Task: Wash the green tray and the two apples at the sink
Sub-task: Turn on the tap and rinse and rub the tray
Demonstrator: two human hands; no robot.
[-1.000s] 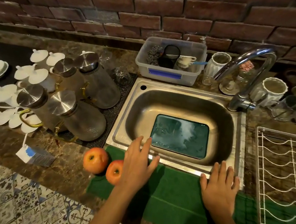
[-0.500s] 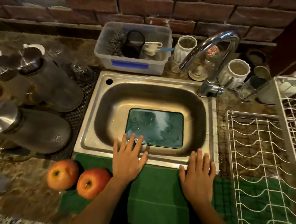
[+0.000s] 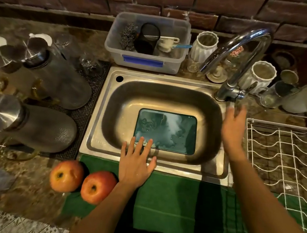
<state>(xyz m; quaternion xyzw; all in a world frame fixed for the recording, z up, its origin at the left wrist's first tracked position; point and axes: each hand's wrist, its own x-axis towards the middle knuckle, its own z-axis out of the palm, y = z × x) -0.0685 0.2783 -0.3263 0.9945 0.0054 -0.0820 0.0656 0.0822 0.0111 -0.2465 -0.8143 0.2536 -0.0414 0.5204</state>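
The green tray (image 3: 166, 130) lies flat on the bottom of the steel sink (image 3: 99, 130), its surface wet and glossy. Two red-orange apples sit on the counter at the front left, one (image 3: 66, 175) on the stone and one (image 3: 98, 186) on the edge of a green cloth (image 3: 168, 202). My left hand (image 3: 136, 163) rests flat, fingers spread, on the sink's front rim, fingertips over the tray's near edge. My right hand (image 3: 233, 129), blurred and open, is raised over the sink's right rim just below the base of the chrome tap (image 3: 235, 54).
Glass jugs with steel lids (image 3: 41, 124) lie on a black mat left of the sink. A clear plastic tub (image 3: 145, 59) with scrubbers stands behind it. White ribbed jars (image 3: 261, 74) and glasses crowd the tap. A white wire dish rack (image 3: 283, 157) fills the right.
My right hand has lifted off the green cloth and moved up and right toward the tap's base. My left hand has stayed on the sink's front rim. The view has shifted slightly.
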